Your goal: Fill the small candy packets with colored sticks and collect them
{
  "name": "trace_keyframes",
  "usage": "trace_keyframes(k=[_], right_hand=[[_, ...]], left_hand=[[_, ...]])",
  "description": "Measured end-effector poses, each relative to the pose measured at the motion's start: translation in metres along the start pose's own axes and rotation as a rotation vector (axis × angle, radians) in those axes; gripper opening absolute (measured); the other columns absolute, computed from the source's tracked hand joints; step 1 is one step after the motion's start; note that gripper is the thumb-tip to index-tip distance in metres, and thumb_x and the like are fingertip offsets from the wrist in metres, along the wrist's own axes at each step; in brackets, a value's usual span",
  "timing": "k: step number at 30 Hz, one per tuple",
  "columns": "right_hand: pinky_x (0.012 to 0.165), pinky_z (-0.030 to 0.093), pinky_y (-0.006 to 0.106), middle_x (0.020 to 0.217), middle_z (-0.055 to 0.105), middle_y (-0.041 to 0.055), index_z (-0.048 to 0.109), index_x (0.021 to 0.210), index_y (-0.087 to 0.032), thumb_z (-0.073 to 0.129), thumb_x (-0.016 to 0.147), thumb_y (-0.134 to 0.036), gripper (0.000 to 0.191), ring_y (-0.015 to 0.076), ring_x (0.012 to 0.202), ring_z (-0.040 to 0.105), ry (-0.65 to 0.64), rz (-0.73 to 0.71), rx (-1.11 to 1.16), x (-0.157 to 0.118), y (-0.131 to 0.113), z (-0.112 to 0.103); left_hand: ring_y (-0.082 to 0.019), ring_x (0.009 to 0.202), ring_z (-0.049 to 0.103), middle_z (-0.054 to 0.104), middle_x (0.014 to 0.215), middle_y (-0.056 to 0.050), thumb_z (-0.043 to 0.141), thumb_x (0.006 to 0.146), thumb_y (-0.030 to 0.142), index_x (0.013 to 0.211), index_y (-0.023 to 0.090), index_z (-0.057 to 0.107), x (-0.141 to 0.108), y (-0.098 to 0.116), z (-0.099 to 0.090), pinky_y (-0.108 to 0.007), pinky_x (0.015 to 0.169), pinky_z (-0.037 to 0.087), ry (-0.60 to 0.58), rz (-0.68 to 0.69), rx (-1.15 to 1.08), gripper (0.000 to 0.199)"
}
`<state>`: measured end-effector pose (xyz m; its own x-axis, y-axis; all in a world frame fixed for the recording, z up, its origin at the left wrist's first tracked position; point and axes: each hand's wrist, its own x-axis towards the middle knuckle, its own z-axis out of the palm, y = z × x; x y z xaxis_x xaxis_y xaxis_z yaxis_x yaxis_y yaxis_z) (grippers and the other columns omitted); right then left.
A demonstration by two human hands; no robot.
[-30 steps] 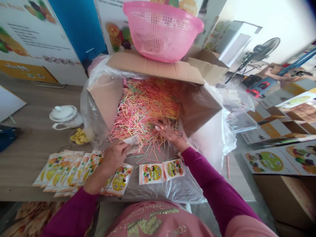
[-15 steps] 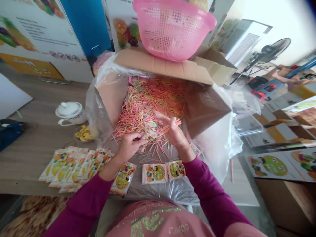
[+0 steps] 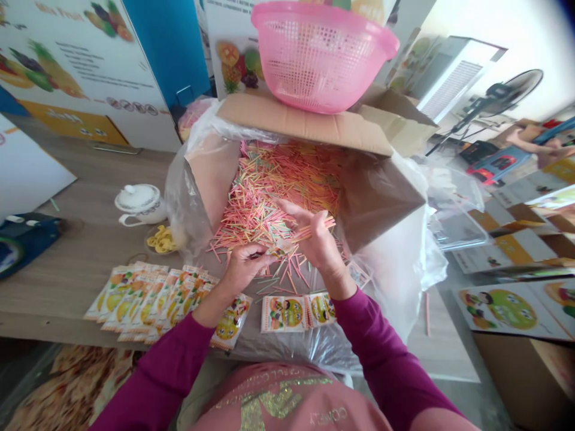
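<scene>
My left hand pinches the edge of a small printed packet in front of the box. Close beside it, my right hand holds a small bundle of thin pink and yellow sticks, their left ends at the packet; I cannot tell whether they are inside it. Behind both hands, a cardboard box lies open toward me, with a heap of coloured sticks spilling out at its front. Two small printed packets lie below my hands. Several larger fruit-printed packets overlap at the left.
A pink plastic basket stands above the box's back flap. To the left are a white lidded pot, a dish of yellow bands and a blue tape dispenser. Clear plastic sheeting drapes around the box. Another person's arm shows far right.
The view has shifted slightly, so the scene sits a little further right. My hands keep nearly the same pose, with the stick bundle still at the packet.
</scene>
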<state>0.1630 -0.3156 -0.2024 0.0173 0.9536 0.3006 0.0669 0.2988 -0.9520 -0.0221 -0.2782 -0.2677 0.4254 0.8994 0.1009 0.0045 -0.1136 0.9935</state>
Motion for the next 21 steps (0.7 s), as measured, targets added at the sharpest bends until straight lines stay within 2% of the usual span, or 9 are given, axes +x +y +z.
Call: trace_keyframes(k=[5, 7, 9, 11, 14, 18, 21], right_hand=[[0.128, 0.031, 0.048, 0.151, 0.06, 0.0002, 0.074, 0.131, -0.036, 0.032, 0.1, -0.079, 0.068, 0.0267, 0.149, 0.045, -0.141, -0.041, -0.149, -0.007, 0.009, 0.008], [0.127, 0.033, 0.052, 0.143, 0.065, 0.0028, 0.072, 0.135, -0.034, 0.043, 0.096, -0.08, 0.067, 0.0297, 0.145, 0.049, -0.192, -0.046, -0.12, -0.008, 0.013, 0.01], [0.123, 0.037, 0.056, 0.139, 0.068, 0.0046, 0.065, 0.143, -0.032, 0.049, 0.091, -0.083, 0.074, 0.0321, 0.142, 0.052, -0.18, -0.038, -0.048, -0.008, 0.015, 0.011], [0.12, 0.041, 0.056, 0.143, 0.066, 0.0058, 0.06, 0.148, -0.032, 0.05, 0.09, -0.084, 0.079, 0.0326, 0.143, 0.051, -0.124, -0.037, 0.026, -0.008, 0.014, 0.011], [0.119, 0.043, 0.052, 0.148, 0.063, 0.0065, 0.063, 0.144, -0.032, 0.045, 0.095, -0.081, 0.072, 0.0293, 0.141, 0.054, -0.084, -0.024, 0.057, -0.008, 0.014, 0.015], [0.114, 0.048, 0.048, 0.139, 0.069, 0.0081, 0.071, 0.133, -0.029, 0.036, 0.099, -0.079, 0.07, 0.026, 0.13, 0.063, -0.14, 0.032, 0.082, -0.009, 0.017, 0.026], [0.108, 0.053, 0.045, 0.129, 0.074, 0.0087, 0.073, 0.127, -0.027, 0.038, 0.098, -0.08, 0.07, 0.0252, 0.122, 0.067, -0.101, 0.037, 0.103, -0.009, 0.019, 0.035]], left_hand=[[-0.011, 0.053, 0.052, 0.059, 0.056, 0.004, 0.09, 0.067, 0.045, 0.069, 0.019, 0.072, -0.004, 0.007, 0.004, -0.025, 0.053, 0.043, 0.002, -0.011, -0.061, 0.032], [-0.01, 0.052, 0.05, 0.057, 0.054, 0.005, 0.09, 0.065, 0.044, 0.068, 0.019, 0.072, -0.005, 0.009, 0.005, -0.024, 0.052, 0.041, -0.013, -0.031, -0.102, 0.031], [-0.01, 0.052, 0.051, 0.059, 0.055, 0.005, 0.091, 0.065, 0.042, 0.07, 0.018, 0.074, -0.006, 0.009, 0.006, -0.024, 0.052, 0.042, -0.018, -0.083, -0.165, 0.03], [-0.01, 0.054, 0.054, 0.064, 0.06, 0.004, 0.091, 0.063, 0.042, 0.077, 0.018, 0.076, -0.006, 0.007, 0.006, -0.024, 0.053, 0.043, -0.024, -0.157, -0.25, 0.032], [-0.009, 0.051, 0.052, 0.066, 0.063, 0.004, 0.093, 0.06, 0.042, 0.084, 0.017, 0.077, -0.007, 0.006, 0.006, -0.024, 0.052, 0.043, -0.041, -0.221, -0.335, 0.038], [-0.012, 0.059, 0.058, 0.066, 0.066, 0.004, 0.095, 0.059, 0.04, 0.076, 0.017, 0.073, -0.013, 0.006, 0.005, -0.027, 0.059, 0.05, -0.043, -0.17, -0.281, 0.036], [-0.014, 0.064, 0.06, 0.066, 0.067, 0.003, 0.092, 0.064, 0.042, 0.074, 0.017, 0.072, -0.018, 0.005, 0.004, -0.028, 0.063, 0.052, -0.036, -0.128, -0.219, 0.034]])
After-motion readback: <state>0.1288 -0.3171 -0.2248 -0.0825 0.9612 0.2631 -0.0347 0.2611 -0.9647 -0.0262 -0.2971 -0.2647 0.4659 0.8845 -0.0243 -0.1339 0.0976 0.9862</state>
